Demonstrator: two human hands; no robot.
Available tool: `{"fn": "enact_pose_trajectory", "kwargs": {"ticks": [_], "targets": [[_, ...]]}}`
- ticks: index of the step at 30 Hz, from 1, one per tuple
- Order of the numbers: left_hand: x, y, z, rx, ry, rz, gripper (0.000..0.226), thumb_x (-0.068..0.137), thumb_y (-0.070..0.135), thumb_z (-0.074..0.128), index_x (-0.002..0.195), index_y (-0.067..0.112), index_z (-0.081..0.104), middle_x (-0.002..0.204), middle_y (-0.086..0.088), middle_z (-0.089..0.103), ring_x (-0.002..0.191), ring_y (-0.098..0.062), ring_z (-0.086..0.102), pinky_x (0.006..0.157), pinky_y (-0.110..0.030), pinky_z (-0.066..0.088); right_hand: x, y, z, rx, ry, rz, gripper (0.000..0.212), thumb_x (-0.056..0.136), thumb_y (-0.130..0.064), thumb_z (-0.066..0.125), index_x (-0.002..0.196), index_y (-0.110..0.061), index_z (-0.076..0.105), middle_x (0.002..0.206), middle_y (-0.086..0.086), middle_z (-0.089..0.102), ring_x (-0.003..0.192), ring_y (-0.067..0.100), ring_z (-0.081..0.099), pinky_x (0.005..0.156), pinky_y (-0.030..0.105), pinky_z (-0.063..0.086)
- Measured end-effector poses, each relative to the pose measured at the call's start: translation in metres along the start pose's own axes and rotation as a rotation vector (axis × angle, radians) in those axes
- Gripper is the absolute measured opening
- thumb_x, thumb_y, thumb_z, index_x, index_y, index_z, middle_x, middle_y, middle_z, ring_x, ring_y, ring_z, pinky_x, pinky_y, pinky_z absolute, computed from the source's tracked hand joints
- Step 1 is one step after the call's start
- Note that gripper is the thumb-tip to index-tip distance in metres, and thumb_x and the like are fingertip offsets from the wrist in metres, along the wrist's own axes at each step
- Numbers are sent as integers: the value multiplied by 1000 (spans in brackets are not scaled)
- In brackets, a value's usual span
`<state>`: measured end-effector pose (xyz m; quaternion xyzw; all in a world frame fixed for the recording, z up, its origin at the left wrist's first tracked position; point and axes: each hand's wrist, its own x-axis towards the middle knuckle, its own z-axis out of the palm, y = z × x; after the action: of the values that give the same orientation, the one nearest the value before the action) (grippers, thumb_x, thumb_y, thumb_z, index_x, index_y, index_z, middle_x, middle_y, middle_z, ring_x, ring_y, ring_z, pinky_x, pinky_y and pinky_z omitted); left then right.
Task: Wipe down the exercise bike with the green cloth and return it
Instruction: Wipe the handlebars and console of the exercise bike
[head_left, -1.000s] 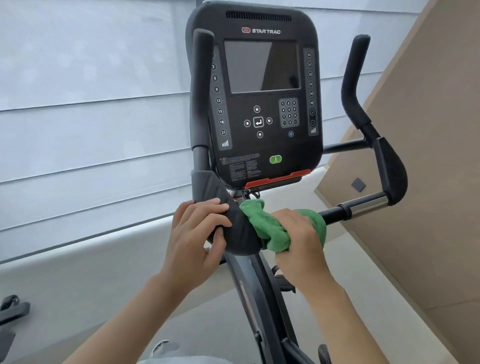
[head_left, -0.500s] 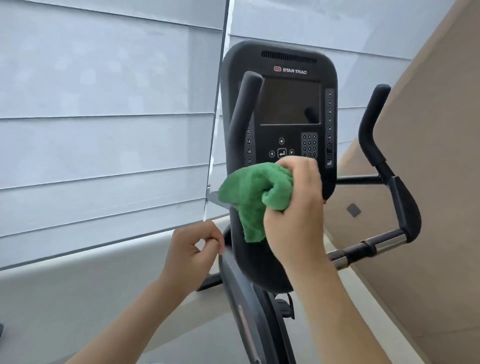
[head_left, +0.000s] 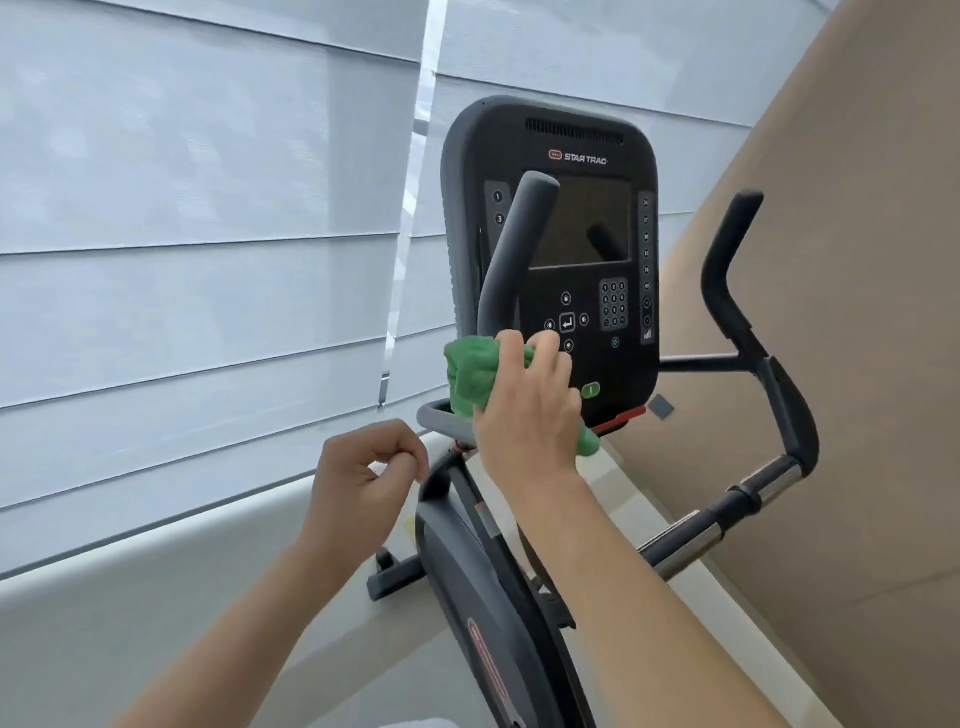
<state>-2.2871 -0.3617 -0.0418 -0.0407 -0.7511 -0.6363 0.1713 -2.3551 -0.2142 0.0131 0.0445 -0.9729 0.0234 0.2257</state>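
A black exercise bike (head_left: 498, 597) stands before me, its console (head_left: 576, 249) upright at centre. My right hand (head_left: 530, 410) grips the bunched green cloth (head_left: 467, 374) and wraps it around the base of the left handlebar grip (head_left: 511, 249), which rises in front of the console. A tail of cloth pokes out under my wrist. My left hand (head_left: 363, 483) hovers to the lower left, fingers curled with nothing in them, clear of the bike. The right handlebar (head_left: 748, 322) curves up on the right, with a chrome section on its lower bar (head_left: 727, 514).
Pale window blinds (head_left: 208, 234) fill the left and back, above a light sill (head_left: 156, 561). A beige wall panel (head_left: 857, 312) slopes along the right, close to the right handlebar. The bike's front foot (head_left: 389, 577) rests by the sill.
My right hand lifted the cloth from the lower crossbar up to the left grip's base. My left hand let go of the handlebar pad and drew back, curling shut.
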Motion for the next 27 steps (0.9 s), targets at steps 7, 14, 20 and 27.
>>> {"fn": "enact_pose_trajectory", "kwargs": {"ticks": [7, 14, 20, 27], "targets": [[-8, -20, 1, -51, -142, -43, 25, 72, 3, 46, 63, 17, 65, 65, -5, 64, 66, -31, 56, 58, -43, 39, 44, -17, 10, -2, 72, 30, 44, 85, -27, 74, 122, -21, 50, 121, 9, 46, 101, 28, 50, 70, 46, 55], [-27, -38, -10, -120, -226, -155, 26, 71, 3, 46, 63, 20, 64, 64, -2, 62, 62, -23, 52, 56, -28, 38, 1, -20, 2, -78, 8, 17, 57, 76, -23, 82, 123, -24, 50, 127, 8, 43, 103, 28, 45, 70, 43, 49], [-41, -52, -19, -150, -253, -200, 28, 71, 3, 47, 61, 23, 64, 62, -6, 60, 56, -18, 49, 57, -23, 35, -55, -13, -12, -110, -13, 54, 62, 67, -24, 87, 119, -26, 53, 127, 8, 45, 111, 30, 47, 80, 48, 49], [-56, -58, -18, -170, -285, -166, 27, 73, 2, 48, 66, 21, 66, 62, -5, 60, 61, -31, 53, 57, -35, 39, -91, -7, -11, -162, -17, 20, 59, 63, -16, 84, 115, -25, 59, 131, 11, 48, 124, 35, 47, 87, 51, 44]]}}
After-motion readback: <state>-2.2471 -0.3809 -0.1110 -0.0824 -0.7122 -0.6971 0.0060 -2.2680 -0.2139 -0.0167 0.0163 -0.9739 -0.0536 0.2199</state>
